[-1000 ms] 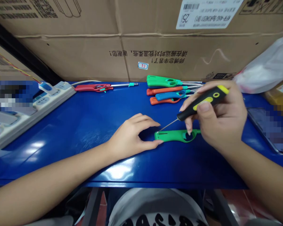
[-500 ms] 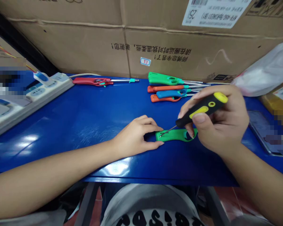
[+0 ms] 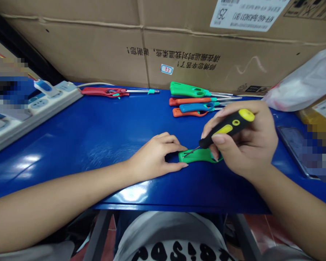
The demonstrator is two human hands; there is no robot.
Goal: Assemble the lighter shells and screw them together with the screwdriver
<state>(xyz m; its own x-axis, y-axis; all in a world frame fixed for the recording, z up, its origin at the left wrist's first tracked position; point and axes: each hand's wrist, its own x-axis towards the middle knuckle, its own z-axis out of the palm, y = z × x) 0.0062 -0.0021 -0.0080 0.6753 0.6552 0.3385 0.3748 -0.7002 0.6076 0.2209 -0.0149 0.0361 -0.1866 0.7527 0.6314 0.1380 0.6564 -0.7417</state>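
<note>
A green gas lighter (image 3: 198, 155) lies flat on the blue table (image 3: 78, 145) in front of me. My left hand (image 3: 163, 154) pinches its left end between thumb and fingers. In my right hand (image 3: 247, 141) is a screwdriver (image 3: 224, 127) with a black and yellow handle, held at a slant. Its thin shaft points down to the left, and the tip meets the lighter near its left end. The right part of the lighter is hidden behind my right hand.
Several lighters, among them a green one (image 3: 188, 90) and a blue one (image 3: 195, 107), lie at the back. A red lighter (image 3: 104, 92) lies further left. A power strip (image 3: 43, 103), cardboard box (image 3: 97, 47), plastic bag (image 3: 301, 79) and phone (image 3: 299, 148) surround the work area.
My right hand and the screwdriver have shifted slightly left, and the handle stands a little steeper. The tip stays at the lighter's left end. My left hand keeps its hold.
</note>
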